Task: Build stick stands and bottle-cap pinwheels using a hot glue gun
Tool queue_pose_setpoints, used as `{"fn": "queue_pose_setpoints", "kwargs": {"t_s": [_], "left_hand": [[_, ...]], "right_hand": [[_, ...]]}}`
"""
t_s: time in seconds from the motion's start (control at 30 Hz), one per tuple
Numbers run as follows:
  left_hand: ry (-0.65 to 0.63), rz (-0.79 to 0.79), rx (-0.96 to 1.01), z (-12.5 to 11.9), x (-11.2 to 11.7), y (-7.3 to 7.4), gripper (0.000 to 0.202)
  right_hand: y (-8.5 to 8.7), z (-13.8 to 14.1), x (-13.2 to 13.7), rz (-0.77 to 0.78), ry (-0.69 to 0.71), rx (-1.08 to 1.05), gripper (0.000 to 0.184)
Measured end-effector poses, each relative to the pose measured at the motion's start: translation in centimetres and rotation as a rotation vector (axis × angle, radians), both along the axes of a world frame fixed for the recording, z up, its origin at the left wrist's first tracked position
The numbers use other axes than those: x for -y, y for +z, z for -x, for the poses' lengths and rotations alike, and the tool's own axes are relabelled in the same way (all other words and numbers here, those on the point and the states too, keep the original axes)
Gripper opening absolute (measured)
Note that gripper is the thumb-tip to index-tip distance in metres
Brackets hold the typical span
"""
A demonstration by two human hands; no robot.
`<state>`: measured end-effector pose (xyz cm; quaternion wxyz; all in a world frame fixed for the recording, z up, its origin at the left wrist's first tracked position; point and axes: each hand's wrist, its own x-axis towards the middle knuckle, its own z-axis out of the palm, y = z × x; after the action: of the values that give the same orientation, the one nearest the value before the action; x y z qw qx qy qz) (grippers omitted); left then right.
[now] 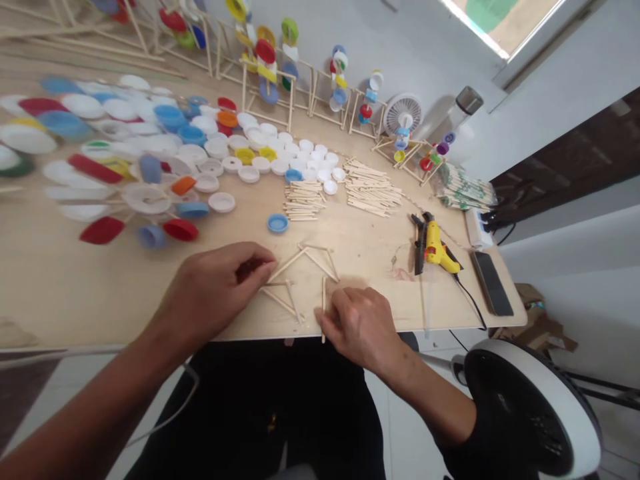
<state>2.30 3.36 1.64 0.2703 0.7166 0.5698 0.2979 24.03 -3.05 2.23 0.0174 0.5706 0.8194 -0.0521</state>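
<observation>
Surface [360,243] was crowded. Left grip [227,277] pinched a stick frame [289,264] at its left side; right grip [363,323] held a single stick [323,291], just beside the frame. Frame judged part-built, gap unclosed. Beyond both grips stood seemingly finished capped stands [265,52]; loose sticks [373,190] lay unused.
</observation>
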Motion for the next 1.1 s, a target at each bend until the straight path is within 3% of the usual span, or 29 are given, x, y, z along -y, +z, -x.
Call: {"fn": "queue_pose_setpoints", "kwargs": {"t_s": [0.1, 0.23, 0.6, 0.9, 1.0, 1.1], "left_hand": [[-0.130, 0.144, -0.135, -0.5, -2.0, 0.5, 0.025], [-0.222, 0.235, -0.275, -1.3, -3.8, -0.2, 0.018], [-0.268, 0.280, -0.472, -2.3, -4.9, 0.5, 0.014], [-0.285, 0.313, -0.473, -2.2, -5.1, 0.3, 0.014], [-0.290, 0.330, -0.472, -2.2, -5.1, 0.4, 0.014], [-0.297, 0.327, -0.470, -2.0, -5.2, 0.3, 0.015]], "right_hand": [[0.4, 0.6, -0.2, 0.057, -0.034, 0.028, 0.026], [1.0, 1.0, -0.3, 0.096, -0.060, 0.052, 0.024], [1.6, -0.2, -0.4, 0.179, -0.112, 0.123, 0.020], [3.2, -5.6, 2.0, 0.258, -0.223, 0.050, 0.015], [5.3, -9.0, 3.8, 0.215, -0.372, -0.070, 0.017], [8.3, -12.3, 6.1, -0.033, -0.599, -0.313, 0.021]]}}
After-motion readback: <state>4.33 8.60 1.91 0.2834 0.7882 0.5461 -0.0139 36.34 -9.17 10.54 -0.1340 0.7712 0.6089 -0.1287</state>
